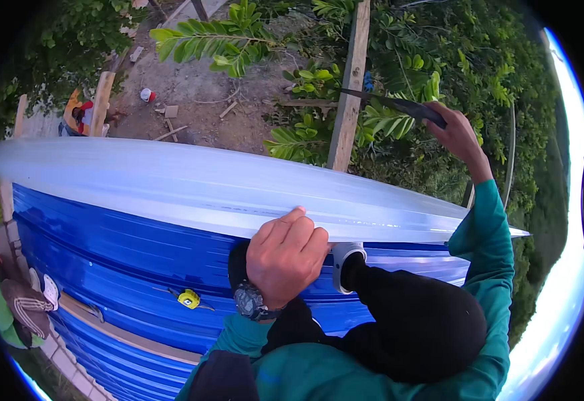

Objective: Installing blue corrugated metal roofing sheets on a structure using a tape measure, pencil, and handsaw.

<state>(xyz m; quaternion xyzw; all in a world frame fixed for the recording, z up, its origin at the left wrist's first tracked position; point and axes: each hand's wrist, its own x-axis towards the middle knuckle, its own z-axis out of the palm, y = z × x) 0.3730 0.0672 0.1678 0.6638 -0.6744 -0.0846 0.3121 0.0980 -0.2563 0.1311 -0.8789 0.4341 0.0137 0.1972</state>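
Note:
My left hand (287,257), with a watch at its wrist, is closed, its fingers curled at the near edge of a long silvery metal roofing sheet (172,177). That sheet lies across ribbed blue roofing sheets (125,230). My right hand (458,137) is raised at the upper right, beyond the sheet's far edge. It is closed around the dark handle of a knife-like tool (389,101), whose long blade tapers to a point toward the left. The blade is apart from the sheet, in front of leaves and a wooden post. A yellow tape measure (188,299) rests on the blue sheets.
My bent knee (419,321) and grey shoe (349,260) are close by the sheet. An upright wooden post (351,87) and leafy branches rise beyond it. Another person (25,304) sits at the left edge. Someone else (81,113) is on the ground below.

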